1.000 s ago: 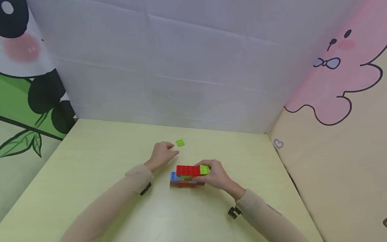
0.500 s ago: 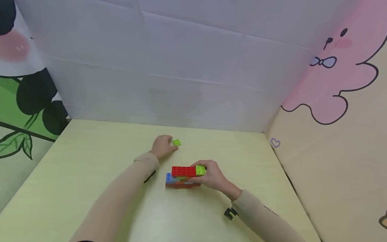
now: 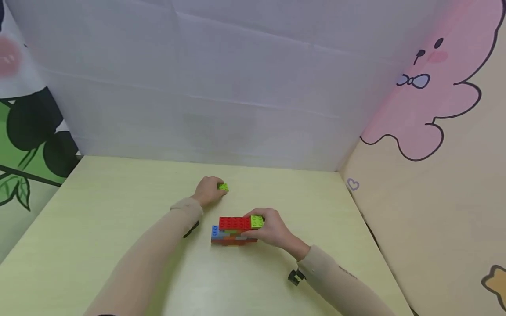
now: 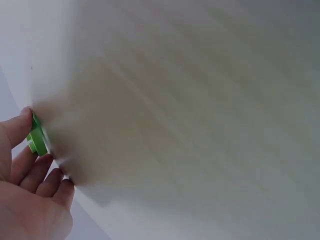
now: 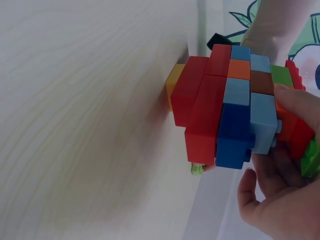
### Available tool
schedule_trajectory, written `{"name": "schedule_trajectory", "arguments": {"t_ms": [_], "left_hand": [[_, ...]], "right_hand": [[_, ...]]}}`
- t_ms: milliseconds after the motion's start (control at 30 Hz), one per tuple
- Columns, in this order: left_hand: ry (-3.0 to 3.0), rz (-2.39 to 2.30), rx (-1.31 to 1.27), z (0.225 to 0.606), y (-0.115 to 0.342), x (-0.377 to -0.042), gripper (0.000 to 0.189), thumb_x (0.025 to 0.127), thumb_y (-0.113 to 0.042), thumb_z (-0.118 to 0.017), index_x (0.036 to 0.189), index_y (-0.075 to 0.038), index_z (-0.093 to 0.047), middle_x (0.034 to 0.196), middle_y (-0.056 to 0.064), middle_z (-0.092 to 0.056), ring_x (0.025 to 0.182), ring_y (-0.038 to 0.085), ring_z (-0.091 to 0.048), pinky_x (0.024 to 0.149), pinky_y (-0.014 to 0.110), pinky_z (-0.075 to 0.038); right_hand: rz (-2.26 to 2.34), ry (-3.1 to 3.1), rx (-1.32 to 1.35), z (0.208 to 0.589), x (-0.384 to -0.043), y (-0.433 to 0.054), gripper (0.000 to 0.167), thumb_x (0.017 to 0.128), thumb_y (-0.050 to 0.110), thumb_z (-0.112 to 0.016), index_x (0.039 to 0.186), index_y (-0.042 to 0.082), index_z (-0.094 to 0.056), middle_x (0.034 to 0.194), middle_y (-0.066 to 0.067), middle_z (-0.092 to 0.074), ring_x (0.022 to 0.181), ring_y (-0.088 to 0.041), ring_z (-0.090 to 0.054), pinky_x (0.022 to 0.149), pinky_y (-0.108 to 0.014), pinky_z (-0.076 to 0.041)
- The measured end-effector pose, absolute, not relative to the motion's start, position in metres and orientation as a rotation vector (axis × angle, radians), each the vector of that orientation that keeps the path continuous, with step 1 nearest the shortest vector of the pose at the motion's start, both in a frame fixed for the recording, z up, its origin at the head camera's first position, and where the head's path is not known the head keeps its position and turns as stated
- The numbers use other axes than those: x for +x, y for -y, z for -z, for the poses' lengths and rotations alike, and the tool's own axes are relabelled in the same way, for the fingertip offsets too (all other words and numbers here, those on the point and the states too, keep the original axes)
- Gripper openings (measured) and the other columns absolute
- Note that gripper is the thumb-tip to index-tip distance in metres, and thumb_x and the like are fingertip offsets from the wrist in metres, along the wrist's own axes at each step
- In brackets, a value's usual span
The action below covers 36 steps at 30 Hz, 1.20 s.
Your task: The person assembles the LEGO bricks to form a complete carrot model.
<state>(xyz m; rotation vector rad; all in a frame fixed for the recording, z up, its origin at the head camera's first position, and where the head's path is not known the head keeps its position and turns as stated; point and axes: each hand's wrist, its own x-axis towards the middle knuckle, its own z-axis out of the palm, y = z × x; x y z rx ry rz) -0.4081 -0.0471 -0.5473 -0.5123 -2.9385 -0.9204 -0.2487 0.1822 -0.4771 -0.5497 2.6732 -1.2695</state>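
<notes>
At the far middle of the table, my left hand (image 3: 207, 192) pinches a small lime-green toy brick (image 3: 223, 187) with studs on top. Thumb and fingertips lie on opposite sides of this brick (image 4: 37, 141) in the left wrist view, close to the tabletop. Nearer to me, my right hand (image 3: 273, 228) grips the right end of a stacked build of toy bricks (image 3: 235, 223). A long red brick and a lime one form its top. Red, blue, orange, brown and green bricks make up the layers of the build (image 5: 235, 107) in the right wrist view.
Both hands work over a pale wooden table (image 3: 269, 281). A light cloth wall (image 3: 245, 87) rises behind its far edge. Side panels carry a pink bear picture (image 3: 431, 101) on the right and a black, white and green one on the left.
My left hand has reached to the lime-green brick and taken it between thumb and fingers. The right hand keeps its grip on the build. The head view has shifted slightly right.
</notes>
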Motion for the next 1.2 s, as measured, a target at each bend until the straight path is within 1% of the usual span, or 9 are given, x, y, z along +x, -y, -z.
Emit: {"name": "schedule_trajectory", "arguments": {"t_ms": [133, 233, 333, 467, 567, 767, 933, 1033, 1200], "left_hand": [[2.967, 0.968, -0.518, 0.548, 0.056, -0.401, 0.043, 0.085, -0.025, -0.072, 0.117, 0.003, -0.064, 0.115, 0.018, -0.062, 0.105, 0.035, -0.054, 0.091, 0.047, -0.041], [2.968, 1.007, -0.512, 0.541, 0.061, -0.393, 0.043, 0.086, -0.024, -0.071, 0.12, 0.002, -0.063, 0.118, 0.018, -0.061, 0.11, 0.036, -0.052, 0.094, 0.048, -0.04], [2.946, 1.101, -0.515, 0.529, 0.064, -0.383, 0.043, 0.087, -0.022, -0.071, 0.121, 0.002, -0.062, 0.115, 0.018, -0.062, 0.107, 0.034, -0.056, 0.091, 0.047, -0.043], [2.905, 1.169, -0.572, 0.515, 0.065, -0.372, 0.045, 0.086, -0.022, -0.072, 0.124, 0.001, -0.061, 0.11, 0.013, -0.066, 0.096, 0.025, -0.062, 0.083, 0.039, -0.049], [2.889, 1.163, -0.627, 0.507, 0.066, -0.364, 0.045, 0.086, -0.024, -0.072, 0.124, -0.001, -0.062, 0.109, 0.01, -0.067, 0.092, 0.021, -0.064, 0.08, 0.036, -0.05], [2.857, 1.258, -0.611, 0.486, 0.074, -0.339, 0.041, 0.086, -0.02, -0.072, 0.122, -0.003, -0.063, 0.105, 0.008, -0.067, 0.091, 0.021, -0.065, 0.077, 0.035, -0.051], [2.821, 1.352, -0.637, 0.475, 0.079, -0.314, 0.04, 0.087, -0.018, -0.071, 0.123, -0.001, -0.062, 0.107, 0.01, -0.064, 0.092, 0.022, -0.065, 0.076, 0.032, -0.052], [2.779, 1.37, -0.683, 0.471, 0.081, -0.302, 0.04, 0.087, -0.016, -0.072, 0.122, 0.0, -0.063, 0.107, 0.01, -0.063, 0.089, 0.021, -0.065, 0.074, 0.031, -0.053], [2.733, 1.389, -0.779, 0.464, 0.085, -0.285, 0.04, 0.086, -0.016, -0.073, 0.122, -0.001, -0.063, 0.102, 0.005, -0.064, 0.085, 0.016, -0.064, 0.072, 0.028, -0.053]], "right_hand": [[1.258, -2.674, -0.559, 0.479, -0.247, -0.181, 0.036, 0.072, 0.029, -0.085, 0.103, 0.018, -0.071, 0.096, 0.012, -0.064, 0.087, -0.013, -0.057, 0.068, -0.029, -0.05], [1.251, -2.678, -0.571, 0.478, -0.247, -0.18, 0.035, 0.072, 0.027, -0.086, 0.103, 0.018, -0.071, 0.094, 0.012, -0.065, 0.085, -0.013, -0.057, 0.067, -0.029, -0.05], [1.238, -2.679, -0.581, 0.477, -0.248, -0.179, 0.035, 0.072, 0.027, -0.085, 0.103, 0.017, -0.071, 0.095, 0.011, -0.065, 0.086, -0.013, -0.057, 0.067, -0.029, -0.05], [1.226, -2.685, -0.568, 0.475, -0.249, -0.178, 0.036, 0.073, 0.029, -0.084, 0.104, 0.017, -0.071, 0.097, 0.009, -0.064, 0.088, -0.015, -0.056, 0.068, -0.029, -0.05], [1.224, -2.699, -0.563, 0.475, -0.25, -0.179, 0.036, 0.072, 0.03, -0.085, 0.103, 0.018, -0.071, 0.096, 0.009, -0.064, 0.087, -0.015, -0.056, 0.068, -0.029, -0.05], [1.229, -2.707, -0.577, 0.479, -0.252, -0.18, 0.036, 0.071, 0.03, -0.085, 0.102, 0.019, -0.071, 0.094, 0.01, -0.064, 0.085, -0.015, -0.057, 0.067, -0.03, -0.05], [1.217, -2.704, -0.557, 0.481, -0.252, -0.18, 0.037, 0.072, 0.031, -0.085, 0.103, 0.019, -0.071, 0.096, 0.009, -0.063, 0.086, -0.015, -0.056, 0.067, -0.03, -0.05], [1.215, -2.703, -0.562, 0.48, -0.253, -0.18, 0.037, 0.072, 0.031, -0.085, 0.104, 0.019, -0.071, 0.097, 0.009, -0.064, 0.087, -0.015, -0.056, 0.068, -0.03, -0.051], [1.226, -2.699, -0.556, 0.478, -0.251, -0.18, 0.037, 0.072, 0.029, -0.085, 0.104, 0.018, -0.071, 0.097, 0.009, -0.063, 0.088, -0.016, -0.056, 0.068, -0.031, -0.051]]}}
